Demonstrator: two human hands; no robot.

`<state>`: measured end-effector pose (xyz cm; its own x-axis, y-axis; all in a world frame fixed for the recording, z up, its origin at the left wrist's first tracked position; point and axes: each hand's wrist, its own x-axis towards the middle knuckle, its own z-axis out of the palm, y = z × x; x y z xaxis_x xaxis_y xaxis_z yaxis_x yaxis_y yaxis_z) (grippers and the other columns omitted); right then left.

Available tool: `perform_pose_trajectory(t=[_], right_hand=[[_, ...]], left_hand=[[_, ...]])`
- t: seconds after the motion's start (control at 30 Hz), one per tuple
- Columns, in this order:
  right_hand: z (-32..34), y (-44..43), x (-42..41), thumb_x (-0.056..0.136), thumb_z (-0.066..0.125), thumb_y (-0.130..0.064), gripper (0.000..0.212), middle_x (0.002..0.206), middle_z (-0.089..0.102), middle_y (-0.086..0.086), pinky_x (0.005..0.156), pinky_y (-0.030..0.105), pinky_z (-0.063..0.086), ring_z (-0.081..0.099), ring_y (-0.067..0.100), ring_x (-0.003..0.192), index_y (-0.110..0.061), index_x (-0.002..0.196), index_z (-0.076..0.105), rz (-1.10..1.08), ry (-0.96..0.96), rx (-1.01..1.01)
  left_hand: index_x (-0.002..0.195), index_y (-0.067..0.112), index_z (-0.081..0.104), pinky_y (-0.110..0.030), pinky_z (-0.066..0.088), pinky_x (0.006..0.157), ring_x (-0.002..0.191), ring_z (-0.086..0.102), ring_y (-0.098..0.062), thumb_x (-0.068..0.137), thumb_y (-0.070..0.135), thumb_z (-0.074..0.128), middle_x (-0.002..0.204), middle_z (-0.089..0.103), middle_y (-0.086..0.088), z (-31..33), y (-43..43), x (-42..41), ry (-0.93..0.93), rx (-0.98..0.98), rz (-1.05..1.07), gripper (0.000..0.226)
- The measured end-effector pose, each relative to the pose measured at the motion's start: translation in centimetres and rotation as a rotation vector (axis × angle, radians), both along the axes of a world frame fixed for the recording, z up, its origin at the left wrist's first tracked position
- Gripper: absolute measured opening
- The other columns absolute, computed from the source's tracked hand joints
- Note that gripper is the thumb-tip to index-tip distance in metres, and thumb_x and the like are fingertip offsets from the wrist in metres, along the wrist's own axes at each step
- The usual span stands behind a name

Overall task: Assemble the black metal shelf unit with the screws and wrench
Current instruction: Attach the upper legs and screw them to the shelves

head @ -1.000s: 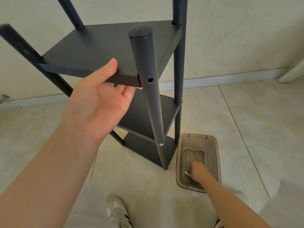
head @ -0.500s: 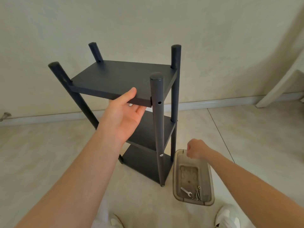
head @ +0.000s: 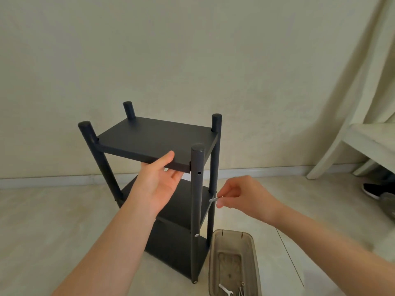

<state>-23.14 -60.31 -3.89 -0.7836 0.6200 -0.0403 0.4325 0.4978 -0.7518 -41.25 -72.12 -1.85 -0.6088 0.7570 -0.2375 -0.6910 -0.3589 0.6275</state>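
The black metal shelf unit [head: 154, 137] stands on the floor with three shelves and four posts. My left hand [head: 159, 180] holds the front edge of the top shelf, thumb on top and fingers underneath, just left of the near right post [head: 197, 201]. An empty screw hole [head: 199, 173] shows in that post below the shelf. My right hand [head: 239, 196] pinches a small silver screw [head: 213, 199] to the right of the post, a little below the hole. A silver wrench [head: 226, 290] and loose screws [head: 241, 290] lie in the tray.
A translucent brown plastic tray [head: 233, 238] sits on the tiled floor by the unit's right foot. A white chair [head: 363, 142] stands at the right by the wall, with a black shoe [head: 376, 190] under it. The wall runs close behind the shelf.
My right hand came up out of the tray with a screw and moved to the near right post. The view rose and pulled back. My left hand kept its hold on the top shelf.
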Motion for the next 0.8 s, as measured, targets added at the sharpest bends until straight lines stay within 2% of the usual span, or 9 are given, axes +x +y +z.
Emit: perform_pose_trajectory(t=[0.07, 0.13, 0.27, 0.4, 0.5, 0.57, 0.63, 0.7, 0.8], right_hand=[[1.4, -0.7, 0.1, 0.078, 0.082, -0.027, 0.014, 0.072, 0.073, -0.01, 0.057, 0.007, 0.045, 0.068, -0.001, 0.07, -0.025, 0.079, 0.068, -0.036, 0.116, -0.009], [2.6, -1.4, 0.0, 0.077, 0.084, -0.025, 0.02, 0.071, 0.073, -0.008, 0.057, 0.005, 0.043, 0.068, 0.001, 0.068, -0.021, 0.076, 0.065, -0.05, 0.229, -0.046], [3.1, -2.9, 0.0, 0.077, 0.083, -0.025, 0.022, 0.073, 0.072, -0.009, 0.066, 0.014, 0.047, 0.068, 0.007, 0.072, -0.024, 0.072, 0.062, -0.017, 0.307, -0.01], [3.5, -3.7, 0.3, 0.077, 0.084, -0.022, 0.02, 0.076, 0.073, -0.007, 0.08, 0.03, 0.057, 0.071, 0.01, 0.076, -0.022, 0.073, 0.064, -0.007, 0.41, -0.015], [3.5, -4.0, 0.3, 0.077, 0.083, -0.023, 0.019, 0.077, 0.072, -0.008, 0.082, 0.031, 0.058, 0.07, 0.01, 0.078, -0.023, 0.074, 0.064, -0.015, 0.417, 0.031], [3.4, -4.3, 0.1, 0.077, 0.083, -0.025, 0.02, 0.077, 0.071, -0.009, 0.082, 0.027, 0.057, 0.069, 0.008, 0.078, -0.024, 0.074, 0.063, -0.033, 0.414, 0.066], [3.2, -4.5, -0.1, 0.077, 0.083, -0.027, 0.021, 0.077, 0.069, -0.013, 0.078, 0.018, 0.055, 0.067, 0.005, 0.078, -0.027, 0.073, 0.061, -0.051, 0.41, 0.107], [3.0, -4.8, -0.3, 0.077, 0.082, -0.03, 0.021, 0.078, 0.067, -0.018, 0.075, 0.01, 0.051, 0.065, 0.002, 0.08, -0.029, 0.074, 0.061, -0.063, 0.407, 0.153], [2.8, -4.9, -0.5, 0.076, 0.081, -0.031, 0.021, 0.074, 0.066, -0.017, 0.075, 0.006, 0.048, 0.063, 0.0, 0.083, -0.029, 0.074, 0.061, -0.081, 0.428, 0.187]], left_hand=[[0.133, 0.018, 0.057, -0.04, 0.062, 0.075, 0.104, 0.07, -0.029, 0.081, 0.01, 0.074, 0.126, 0.067, -0.01, 0.0, 0.1, 0.1, 0.002, -0.004, 0.0, 0.055], [0.13, 0.018, 0.058, -0.039, 0.062, 0.073, 0.104, 0.069, -0.03, 0.078, 0.011, 0.074, 0.126, 0.066, -0.01, 0.0, 0.1, 0.2, -0.002, -0.013, 0.0, 0.055], [0.136, 0.017, 0.055, -0.037, 0.062, 0.069, 0.11, 0.067, -0.03, 0.089, 0.011, 0.07, 0.129, 0.065, -0.011, -0.3, 0.2, 0.1, 0.02, -0.027, 0.007, 0.049], [0.138, 0.017, 0.054, -0.035, 0.063, 0.068, 0.108, 0.07, -0.029, 0.09, 0.009, 0.07, 0.13, 0.066, -0.011, -0.5, 0.1, 0.0, 0.051, -0.021, 0.01, 0.051], [0.14, 0.018, 0.054, -0.035, 0.063, 0.071, 0.109, 0.07, -0.029, 0.09, 0.007, 0.07, 0.131, 0.065, -0.011, -0.7, 0.2, -0.1, 0.065, -0.008, 0.027, 0.053], [0.14, 0.019, 0.054, -0.034, 0.063, 0.069, 0.104, 0.073, -0.029, 0.09, 0.007, 0.07, 0.129, 0.066, -0.011, -0.8, 0.2, -0.1, 0.063, -0.001, 0.039, 0.053], [0.139, 0.019, 0.055, -0.034, 0.062, 0.068, 0.097, 0.075, -0.027, 0.09, 0.005, 0.07, 0.127, 0.067, -0.011, -0.8, 0.3, -0.2, 0.06, 0.018, 0.04, 0.053], [0.137, 0.018, 0.056, -0.034, 0.062, 0.067, 0.098, 0.075, -0.028, 0.089, 0.005, 0.07, 0.127, 0.066, -0.011, -0.9, 0.3, -0.2, 0.06, 0.017, 0.044, 0.051], [0.135, 0.019, 0.057, -0.034, 0.062, 0.068, 0.101, 0.073, -0.029, 0.089, 0.006, 0.071, 0.126, 0.066, -0.011, -0.9, 0.5, -0.3, 0.066, 0.0, 0.054, 0.05]])
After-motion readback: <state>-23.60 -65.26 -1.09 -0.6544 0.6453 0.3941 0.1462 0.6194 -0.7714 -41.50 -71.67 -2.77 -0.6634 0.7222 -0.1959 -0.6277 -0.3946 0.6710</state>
